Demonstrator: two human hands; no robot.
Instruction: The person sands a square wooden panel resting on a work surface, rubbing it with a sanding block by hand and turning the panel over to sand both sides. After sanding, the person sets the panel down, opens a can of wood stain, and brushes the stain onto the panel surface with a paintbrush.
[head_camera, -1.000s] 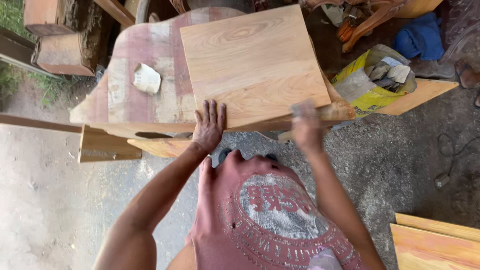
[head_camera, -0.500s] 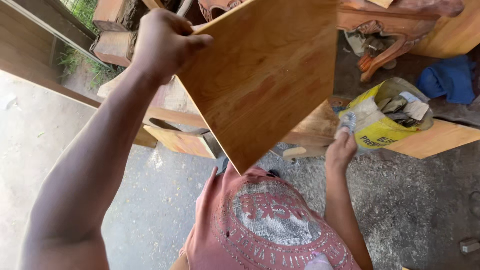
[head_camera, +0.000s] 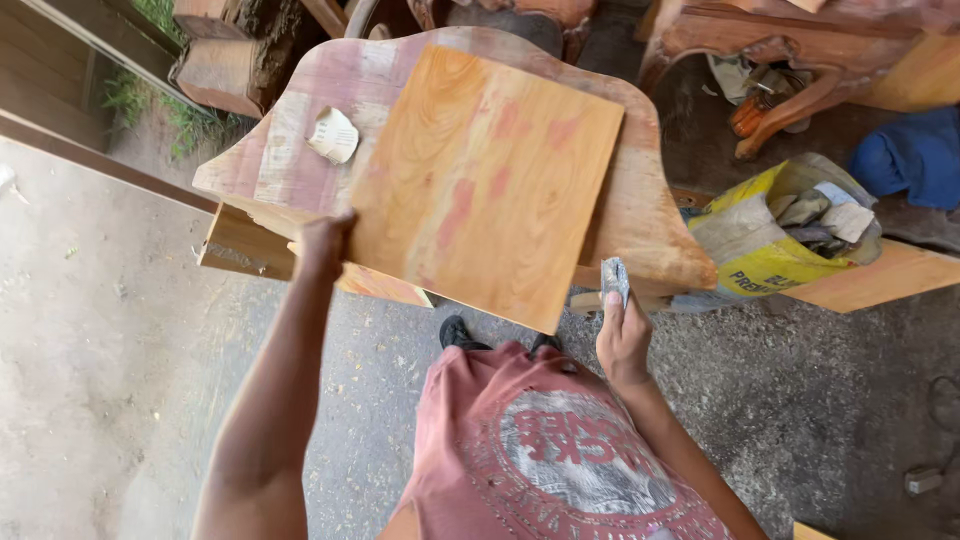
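Board: a flat, square, orange-brown wooden board (head_camera: 490, 190) with pinkish streaks lies tilted across a larger work surface in the upper middle of the view, one corner pointing toward 6 o'clock and overhanging the edge.
Left hand: the left hand (head_camera: 325, 245) is clenched around the board's corner at 9 o'clock, fingers hidden beneath the wood.
Right hand: the right hand (head_camera: 622, 335) sits at 4 o'clock from the board, just off its lower edge, fingers wrapped around a small folded piece of grey sandpaper (head_camera: 614, 280) held upright; the paper is not touching the board.
Work surface: under the board is a pale, curved-edged wooden panel (head_camera: 290, 150) with reddish and whitish patches, reaching out past the board at 9, 12 and 3 o'clock.
Scrap: a crumpled white scrap (head_camera: 333, 135) rests on that panel at 10 o'clock from the board, just beside its edge.
Bag: a yellow and white sack (head_camera: 760, 250) stuffed with rags stands at 3 o'clock, well apart from the board.
Cloth: a blue cloth (head_camera: 910, 160) lies beyond the sack, farther toward 3 o'clock.
Furniture: carved reddish-brown wooden furniture (head_camera: 790, 45) stands at 1 o'clock.
Ground: grey gravelly ground (head_camera: 830, 400) spreads below, at 5 o'clock.
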